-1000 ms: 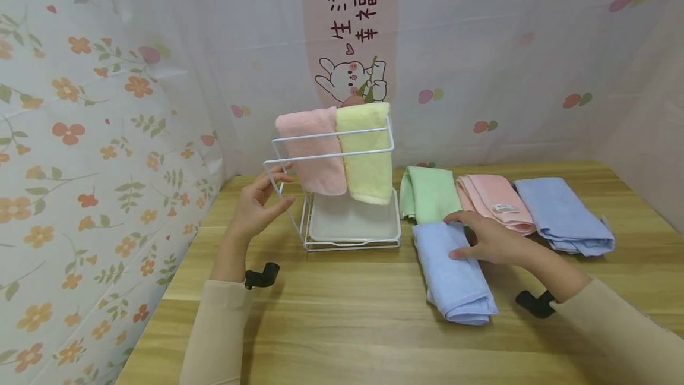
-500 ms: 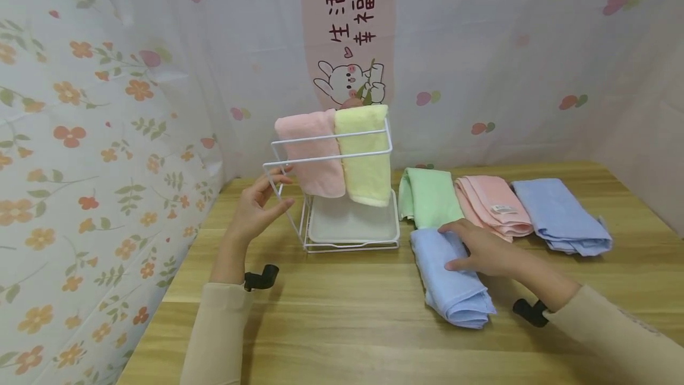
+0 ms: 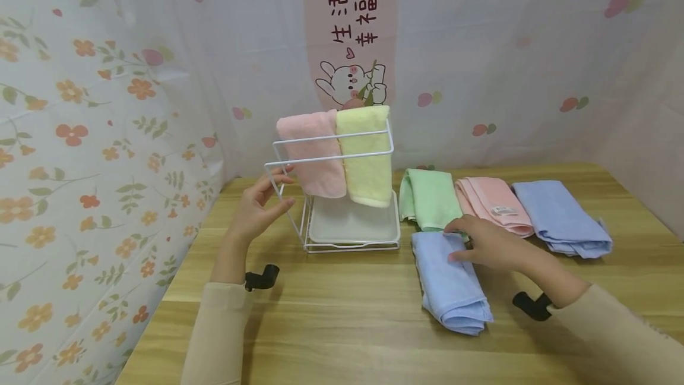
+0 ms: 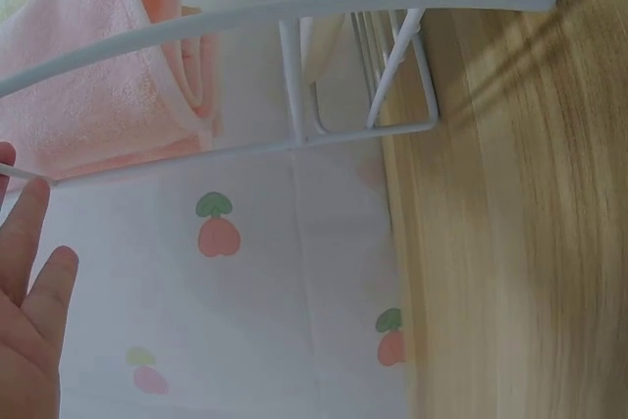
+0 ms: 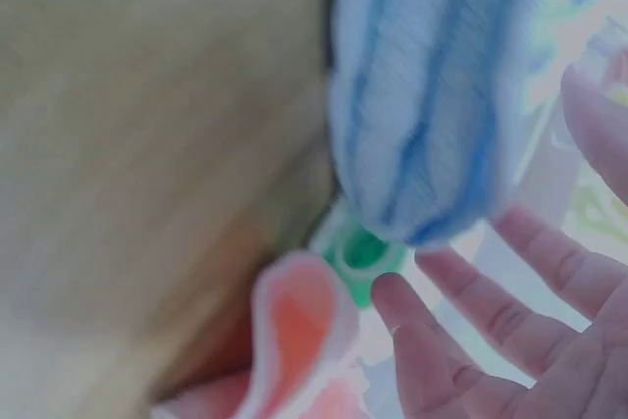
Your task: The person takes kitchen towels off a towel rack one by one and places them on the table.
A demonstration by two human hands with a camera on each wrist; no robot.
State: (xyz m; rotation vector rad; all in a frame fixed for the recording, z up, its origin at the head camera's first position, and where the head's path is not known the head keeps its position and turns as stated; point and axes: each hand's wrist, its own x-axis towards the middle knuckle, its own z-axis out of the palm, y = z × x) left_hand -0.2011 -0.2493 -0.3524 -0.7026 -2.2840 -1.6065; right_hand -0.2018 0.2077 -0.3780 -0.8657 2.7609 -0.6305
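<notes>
My left hand (image 3: 253,212) holds the left side of a white wire rack (image 3: 331,158), thumb at the front wire and fingers at the rear one. In the left wrist view, fingertips (image 4: 35,193) meet the wire. A folded pink towel (image 3: 314,172) and a yellow towel (image 3: 369,165) hang side by side on the rack. Right of the rack a folded blue towel (image 3: 449,281) lies on the table. Over its far end is my right hand (image 3: 494,245), its fingers extended in the right wrist view and the thumb apart from them.
A white tray (image 3: 352,221) sits in the rack's base. Behind my right hand, a green towel (image 3: 431,198), another pink towel (image 3: 494,202) and a second blue towel (image 3: 561,215) lie in a row. Patterned curtains hang behind and to the left of the wooden table (image 3: 320,319).
The nearer blue towel has shifted slightly toward me, and its near-end folds have spread a little. My right hand has moved slightly with it. The left hand and rack stay in place.
</notes>
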